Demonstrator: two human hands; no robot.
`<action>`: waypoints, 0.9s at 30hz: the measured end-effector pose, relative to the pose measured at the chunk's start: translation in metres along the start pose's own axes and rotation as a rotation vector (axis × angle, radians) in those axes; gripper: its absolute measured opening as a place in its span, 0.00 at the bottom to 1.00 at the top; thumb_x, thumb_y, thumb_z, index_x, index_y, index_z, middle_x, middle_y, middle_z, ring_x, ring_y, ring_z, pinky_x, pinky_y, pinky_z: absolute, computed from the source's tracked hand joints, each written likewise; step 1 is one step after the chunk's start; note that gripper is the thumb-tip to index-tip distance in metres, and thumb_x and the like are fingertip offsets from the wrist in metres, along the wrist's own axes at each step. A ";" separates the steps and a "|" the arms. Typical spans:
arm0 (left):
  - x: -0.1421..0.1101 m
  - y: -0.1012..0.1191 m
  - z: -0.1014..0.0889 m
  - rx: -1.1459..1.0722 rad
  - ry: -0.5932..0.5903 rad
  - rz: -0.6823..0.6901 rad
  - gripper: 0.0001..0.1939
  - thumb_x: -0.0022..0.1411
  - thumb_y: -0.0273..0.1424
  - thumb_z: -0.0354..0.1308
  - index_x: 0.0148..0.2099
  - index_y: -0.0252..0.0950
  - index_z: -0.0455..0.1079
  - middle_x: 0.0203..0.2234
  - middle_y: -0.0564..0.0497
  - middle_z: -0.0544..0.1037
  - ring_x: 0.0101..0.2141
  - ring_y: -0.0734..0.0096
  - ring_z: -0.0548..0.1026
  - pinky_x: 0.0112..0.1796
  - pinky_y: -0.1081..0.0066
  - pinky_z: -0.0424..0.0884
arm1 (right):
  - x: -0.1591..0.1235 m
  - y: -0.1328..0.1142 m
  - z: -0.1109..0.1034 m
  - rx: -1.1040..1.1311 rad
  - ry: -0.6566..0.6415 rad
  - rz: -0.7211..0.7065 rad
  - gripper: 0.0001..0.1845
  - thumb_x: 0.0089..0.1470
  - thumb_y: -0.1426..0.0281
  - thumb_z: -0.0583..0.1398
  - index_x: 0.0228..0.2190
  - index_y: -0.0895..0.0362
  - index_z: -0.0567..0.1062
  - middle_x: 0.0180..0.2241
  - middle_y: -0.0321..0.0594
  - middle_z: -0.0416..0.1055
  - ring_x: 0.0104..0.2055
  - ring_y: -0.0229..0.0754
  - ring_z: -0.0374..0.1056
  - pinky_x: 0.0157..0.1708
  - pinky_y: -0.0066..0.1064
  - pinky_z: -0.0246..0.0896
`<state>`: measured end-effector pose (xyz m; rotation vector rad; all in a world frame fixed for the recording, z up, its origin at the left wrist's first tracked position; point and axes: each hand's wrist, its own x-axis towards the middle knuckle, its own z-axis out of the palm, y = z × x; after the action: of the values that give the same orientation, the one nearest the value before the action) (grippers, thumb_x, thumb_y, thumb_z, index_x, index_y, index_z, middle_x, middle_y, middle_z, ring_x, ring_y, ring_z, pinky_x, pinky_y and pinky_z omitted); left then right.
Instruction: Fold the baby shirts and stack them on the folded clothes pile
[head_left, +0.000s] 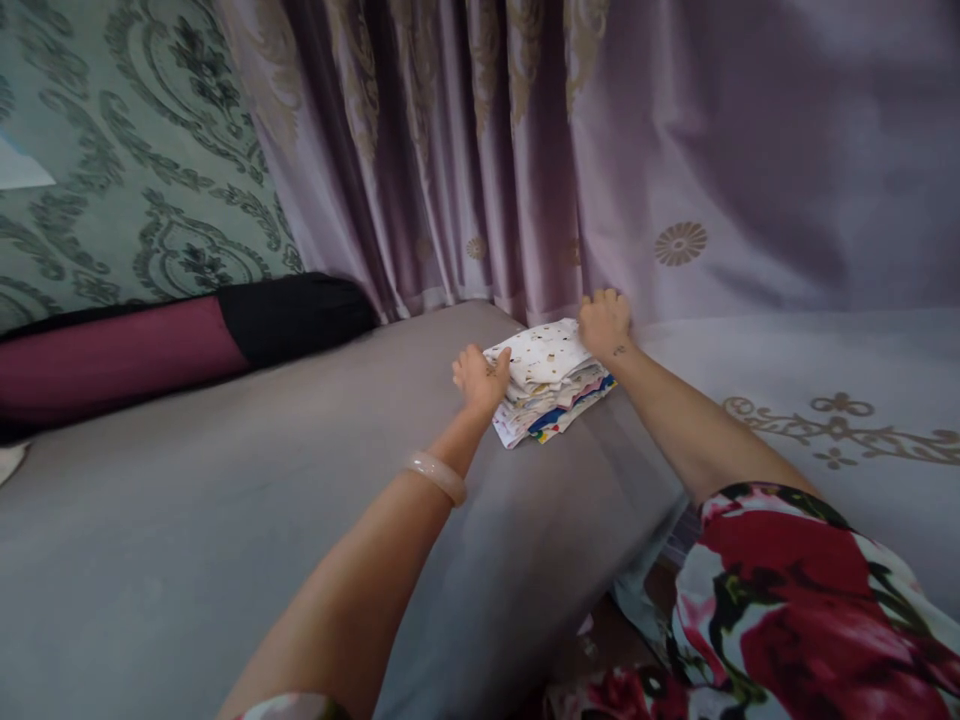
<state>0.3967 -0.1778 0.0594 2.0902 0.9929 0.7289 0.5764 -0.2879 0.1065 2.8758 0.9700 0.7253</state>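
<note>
A stack of folded clothes (551, 355) lies near the edge of the bed, with a white spotted piece on top and white, pink and blue layers beneath. My left hand (480, 378) grips the stack's left side, thumb toward the top piece. At the far right corner, my right hand (606, 322) has its fingers curled against the stack; its fingertips are partly hidden. A pale bangle (436, 478) circles my left wrist.
The stack rests on a grey bed sheet (247, 500). A long maroon and black bolster (150, 345) lies along the patterned wall (165, 150). Purple curtains (450, 150) hang behind the bed, and pale patterned fabric (795, 370) spreads at the right.
</note>
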 end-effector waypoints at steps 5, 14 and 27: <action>-0.011 0.005 0.002 0.358 -0.154 0.416 0.27 0.69 0.45 0.40 0.64 0.39 0.58 0.65 0.45 0.59 0.65 0.55 0.53 0.62 0.53 0.49 | 0.003 -0.010 0.016 0.180 -0.211 -0.096 0.29 0.66 0.62 0.38 0.53 0.59 0.70 0.57 0.51 0.65 0.59 0.55 0.57 0.56 0.51 0.49; -0.004 -0.012 0.021 0.448 -0.380 0.367 0.31 0.69 0.47 0.32 0.68 0.43 0.51 0.68 0.47 0.50 0.67 0.55 0.44 0.63 0.47 0.42 | -0.001 -0.008 0.045 0.325 -0.379 0.033 0.31 0.65 0.59 0.36 0.59 0.52 0.64 0.65 0.44 0.54 0.64 0.59 0.52 0.59 0.62 0.43; -0.021 -0.050 -0.013 0.416 -0.139 0.405 0.34 0.69 0.49 0.27 0.70 0.39 0.45 0.67 0.42 0.52 0.67 0.58 0.49 0.63 0.51 0.48 | -0.015 -0.053 0.007 0.272 -0.234 -0.172 0.32 0.65 0.56 0.39 0.63 0.58 0.58 0.64 0.54 0.54 0.64 0.58 0.51 0.58 0.57 0.46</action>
<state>0.3549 -0.1669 0.0244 2.7133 0.6911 0.5919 0.5391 -0.2525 0.0853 2.9544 1.3498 0.2536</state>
